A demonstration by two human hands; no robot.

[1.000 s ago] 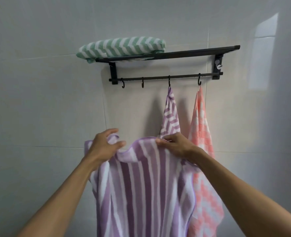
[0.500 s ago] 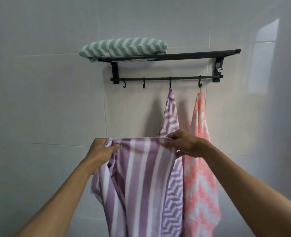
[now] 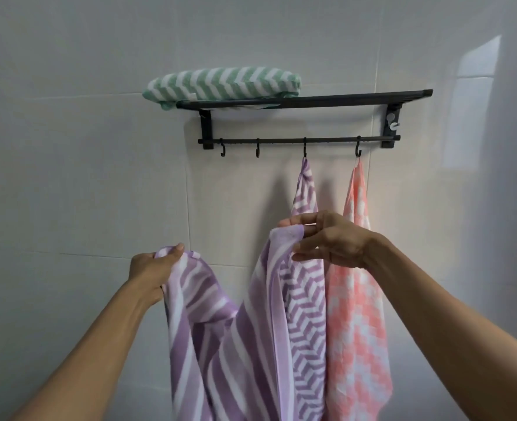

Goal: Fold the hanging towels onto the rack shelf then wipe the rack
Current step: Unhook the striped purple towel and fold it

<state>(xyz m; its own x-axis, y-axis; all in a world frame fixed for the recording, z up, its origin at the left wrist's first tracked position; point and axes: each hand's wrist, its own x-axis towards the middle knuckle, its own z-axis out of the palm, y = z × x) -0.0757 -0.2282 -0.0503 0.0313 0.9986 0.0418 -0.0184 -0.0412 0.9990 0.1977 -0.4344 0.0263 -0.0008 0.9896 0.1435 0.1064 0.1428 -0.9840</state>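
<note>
— Two hands on one cloth, is that right?

— Yes. The left hand (image 3: pixel 155 270) has its fingers curled round one top corner of the purple striped towel (image 3: pixel 236 338), and the right hand (image 3: pixel 327 241) pinches the other corner between thumb and fingertips, a little higher. The fabric sags in a soft loop between them and hangs in loose folds; it looks fluffy, with broad lilac and white bands.

— And the rest?

— Above both hands a black metal rack (image 3: pixel 305 100) is fixed to the glossy tiled wall (image 3: pixel 69 177). On its shelf, up and left of the left hand, lies a folded green towel (image 3: pixel 221 83) with a white zigzag, plump and rounded. Below the shelf a thin rail carries small hooks. Behind the right hand hang a purple zigzag towel (image 3: pixel 304 314) and, further right, a pink checked towel (image 3: pixel 357 314), each narrowing to a point at its hook.

— Anything unclear?

— The lower edges of the striped and zigzag towels run out of view, the right hand covers part of the zigzag one, and a small pale fitting on the right bracket is too small to make out
</note>
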